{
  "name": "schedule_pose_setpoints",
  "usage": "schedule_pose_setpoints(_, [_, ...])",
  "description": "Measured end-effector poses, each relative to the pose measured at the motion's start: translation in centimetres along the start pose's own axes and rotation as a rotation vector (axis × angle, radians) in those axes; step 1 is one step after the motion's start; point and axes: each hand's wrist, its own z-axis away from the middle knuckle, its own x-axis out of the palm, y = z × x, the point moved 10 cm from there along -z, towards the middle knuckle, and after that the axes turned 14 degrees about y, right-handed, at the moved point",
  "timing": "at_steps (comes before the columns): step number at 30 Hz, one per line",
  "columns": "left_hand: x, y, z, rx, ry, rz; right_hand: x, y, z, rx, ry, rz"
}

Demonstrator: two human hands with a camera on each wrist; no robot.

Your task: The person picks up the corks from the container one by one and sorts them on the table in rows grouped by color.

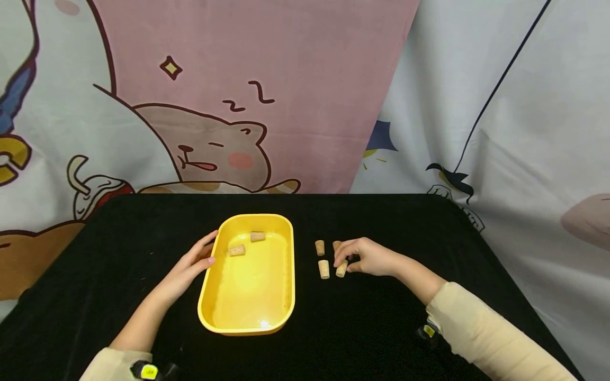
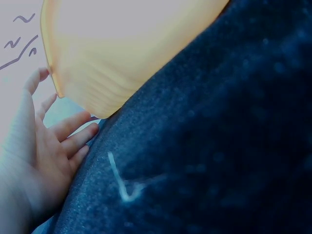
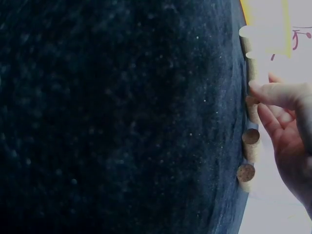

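Note:
A yellow tray (image 1: 248,329) stands left of centre with two corks lying inside near its far end, one of them a pale cork (image 1: 236,250). My left hand (image 1: 187,269) touches the tray's left side, its thumb by the rim and its fingers loosely extended in the left wrist view. On the right, my right hand (image 1: 369,256) pinches a cork (image 1: 341,269) between thumb and fingertips, low over the cloth. Beside it stand a near cork (image 1: 324,269) and a far cork (image 1: 320,247). Another cork (image 1: 337,245) is partly hidden behind the hand.
A black cloth (image 1: 362,328) covers the table. In the right wrist view several corks line up, including an end cork (image 3: 245,175). Behind the table hangs a printed curtain (image 1: 305,95) with cartoon figures.

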Motion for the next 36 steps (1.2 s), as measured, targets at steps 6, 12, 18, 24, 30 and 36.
schedule_pose_setpoints(6, [0.0, -0.1, 0.0, -0.006, 0.005, -0.006, 0.0, 0.0, 0.0, -0.012, 0.017, 0.01])
schedule_pose_setpoints(12, [0.0, 0.0, 0.1, 0.009, 0.0, -0.003, 0.1, 0.1, 0.1, -0.012, 0.027, 0.034])
schedule_pose_setpoints(18, [-0.1, 0.0, 0.1, 0.009, 0.004, -0.008, 0.3, 0.0, 0.3, -0.019, 0.032, 0.066])
schedule_pose_setpoints(24, [-0.1, -0.1, 0.0, 0.005, 0.005, -0.006, 0.2, -0.3, 0.4, -0.032, 0.051, 0.122])
schedule_pose_setpoints(30, [0.0, -0.1, -0.1, 0.013, -0.002, -0.007, -0.1, -0.8, 0.5, -0.055, 0.054, 0.13])
schedule_pose_setpoints(36, [-0.1, -0.1, 0.0, 0.011, 0.0, 0.001, -0.9, -1.3, 0.4, -0.064, 0.06, 0.084])
